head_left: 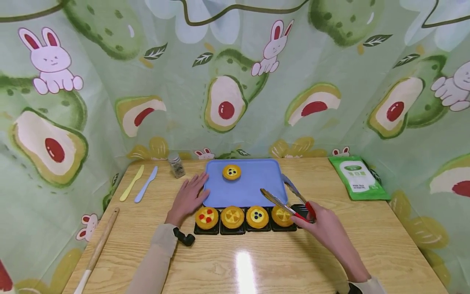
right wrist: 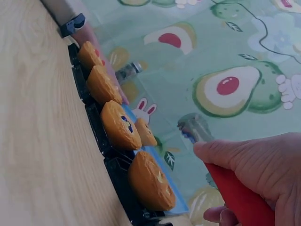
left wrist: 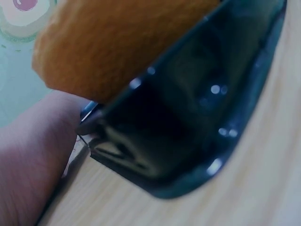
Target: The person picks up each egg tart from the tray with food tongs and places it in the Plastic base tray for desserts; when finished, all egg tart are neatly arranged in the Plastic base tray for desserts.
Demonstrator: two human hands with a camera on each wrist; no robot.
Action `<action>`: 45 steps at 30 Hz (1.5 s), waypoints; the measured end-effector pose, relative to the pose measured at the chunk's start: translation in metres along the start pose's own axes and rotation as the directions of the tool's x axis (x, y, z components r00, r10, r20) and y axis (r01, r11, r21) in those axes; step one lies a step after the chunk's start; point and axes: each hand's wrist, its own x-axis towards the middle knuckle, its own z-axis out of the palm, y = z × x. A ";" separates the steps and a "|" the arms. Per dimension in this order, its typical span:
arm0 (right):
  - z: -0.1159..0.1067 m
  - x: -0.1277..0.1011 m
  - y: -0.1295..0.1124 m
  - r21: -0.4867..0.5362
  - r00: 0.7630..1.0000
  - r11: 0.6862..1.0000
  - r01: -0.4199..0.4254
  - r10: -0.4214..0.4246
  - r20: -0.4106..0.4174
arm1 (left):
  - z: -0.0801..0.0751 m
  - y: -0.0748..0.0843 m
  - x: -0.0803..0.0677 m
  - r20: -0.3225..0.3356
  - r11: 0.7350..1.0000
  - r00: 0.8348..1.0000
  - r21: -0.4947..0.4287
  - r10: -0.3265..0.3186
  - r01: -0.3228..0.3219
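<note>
- My right hand (head_left: 324, 224) grips the red handles of a pair of tongs (head_left: 284, 200), fingers curled round them; the metal arms stand apart, their tips hanging over the near right corner of the blue tray (head_left: 253, 192), just above the rightmost tart (head_left: 282, 215).
- My left hand (head_left: 189, 198) lies flat on the wooden table (head_left: 235, 261), fingers straight and a little spread, the fingertips touching the tray's left edge, which I judge is to keep it from sliding; it holds nothing.
- Four small tarts sit in a row of black holders (head_left: 207, 230) along the tray's near edge; from the left, one topped with red pieces (head_left: 207, 216), one with yellow (head_left: 232, 216), one with dark berries (head_left: 257, 216), then the one under the tongs; a further black holder at the right end (head_left: 301, 210) looks empty, half hidden by my hand.
- One berry tart (head_left: 231, 172) stands alone at the far end of the tray, well apart from the row.
- The left wrist camera shows little but a blurred black holder (left wrist: 188, 117) and an orange crust (left wrist: 117, 47) pressed close to the lens.
- Off to the sides: a yellow knife (head_left: 132, 182) and a blue knife (head_left: 146, 183) lying side by side, a small jar (head_left: 177, 164), a wooden rolling pin (head_left: 99, 245) at far left, a green packet (head_left: 358, 177) at right.
</note>
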 end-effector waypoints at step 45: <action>0.077 0.151 -0.067 -0.213 0.932 0.933 0.290 -0.225 0.284 | 0.001 -0.004 -0.002 -0.032 0.999 0.999 0.018 0.028 -0.027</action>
